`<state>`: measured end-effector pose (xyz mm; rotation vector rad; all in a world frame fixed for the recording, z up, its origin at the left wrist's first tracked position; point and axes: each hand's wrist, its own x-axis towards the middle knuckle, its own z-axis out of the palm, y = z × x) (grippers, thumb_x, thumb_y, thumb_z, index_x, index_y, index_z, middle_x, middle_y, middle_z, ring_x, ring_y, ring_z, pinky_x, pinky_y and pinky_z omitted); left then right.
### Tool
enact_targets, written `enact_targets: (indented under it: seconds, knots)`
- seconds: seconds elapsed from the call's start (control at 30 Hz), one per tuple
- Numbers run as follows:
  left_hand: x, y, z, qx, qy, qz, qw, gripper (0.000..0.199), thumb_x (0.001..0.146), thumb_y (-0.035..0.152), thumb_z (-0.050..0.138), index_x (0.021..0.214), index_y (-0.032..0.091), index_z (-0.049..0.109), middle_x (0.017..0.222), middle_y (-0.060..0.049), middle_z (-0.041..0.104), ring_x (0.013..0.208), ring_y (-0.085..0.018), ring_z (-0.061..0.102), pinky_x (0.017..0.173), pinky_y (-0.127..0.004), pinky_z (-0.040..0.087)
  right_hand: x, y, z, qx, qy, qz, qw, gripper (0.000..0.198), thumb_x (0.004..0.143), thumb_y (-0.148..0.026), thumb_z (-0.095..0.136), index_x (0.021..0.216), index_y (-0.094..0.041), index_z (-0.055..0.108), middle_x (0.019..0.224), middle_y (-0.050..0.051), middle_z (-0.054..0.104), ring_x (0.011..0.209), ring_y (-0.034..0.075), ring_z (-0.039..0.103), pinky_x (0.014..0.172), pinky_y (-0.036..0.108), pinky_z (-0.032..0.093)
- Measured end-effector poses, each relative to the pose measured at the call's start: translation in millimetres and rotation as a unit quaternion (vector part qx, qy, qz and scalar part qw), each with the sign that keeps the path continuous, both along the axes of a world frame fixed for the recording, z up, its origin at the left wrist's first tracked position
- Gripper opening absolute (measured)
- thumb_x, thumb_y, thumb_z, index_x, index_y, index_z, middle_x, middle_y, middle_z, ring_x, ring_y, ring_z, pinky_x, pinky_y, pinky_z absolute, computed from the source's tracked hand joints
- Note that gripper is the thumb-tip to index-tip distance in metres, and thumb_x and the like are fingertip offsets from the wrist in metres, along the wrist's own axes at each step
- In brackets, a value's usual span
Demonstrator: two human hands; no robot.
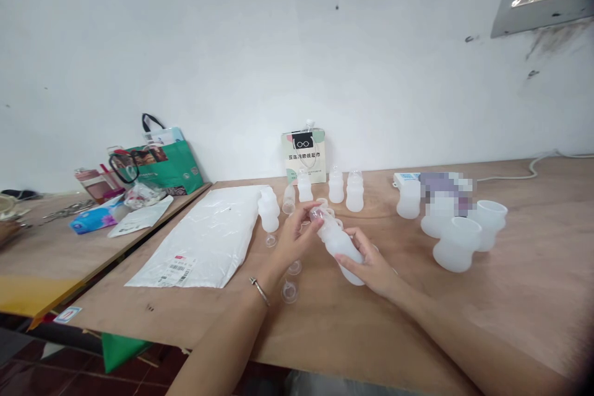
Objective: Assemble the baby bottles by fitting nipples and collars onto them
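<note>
Tilted over the table, a frosted white bottle (341, 244) with a narrow waist is in both hands. My right hand (371, 266) wraps round its body. At its upper end, the fingers of my left hand (297, 232) close on a clear dome-shaped cap (317, 214); whether it is fastened cannot be made out. Clear round pieces (289, 292) lie on the table beside my left wrist. Farther back stand several similar bottles with tops on, one of them a bottle (355, 192) near the wall. To the right are open-topped bottle bodies (457, 244).
A large white plastic mailing bag (199, 235) lies left on the wooden table (325, 334). A paper bag (292, 158) leans at the wall. A green bag (179, 167) and a blue tissue pack (95, 215) are on the left table. A white cable (529, 171) runs back right.
</note>
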<state>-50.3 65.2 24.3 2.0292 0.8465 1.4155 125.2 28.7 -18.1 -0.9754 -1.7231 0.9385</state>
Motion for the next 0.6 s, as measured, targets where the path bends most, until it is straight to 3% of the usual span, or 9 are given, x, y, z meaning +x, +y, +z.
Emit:
enact_targets:
  seconds: [0.33,0.6]
  knots:
    - [12,-2,-11.9,-0.026,-0.031,0.037,0.998,0.035,0.083,0.037,0.051,0.116,0.024,0.055,0.108,-0.005,0.062,0.094,-0.018,0.058,0.082,-0.031,0.048,0,-1,8,-0.014,-0.003,-0.058,0.998,0.041,0.074,-0.045,0.057,0.109,-0.023,0.055,0.103,0.003,0.064,0.094,0.024,0.059,0.08,0.036,0.046]
    - [16,-1,-10.3,-0.032,-0.043,0.017,0.998,0.036,0.084,0.037,0.049,0.117,0.022,0.054,0.108,-0.005,0.061,0.095,-0.018,0.057,0.082,-0.031,0.047,0,-3,13,-0.019,-0.002,-0.068,0.998,0.043,0.074,-0.046,0.057,0.111,-0.023,0.054,0.109,0.005,0.062,0.099,0.025,0.057,0.085,0.039,0.044]
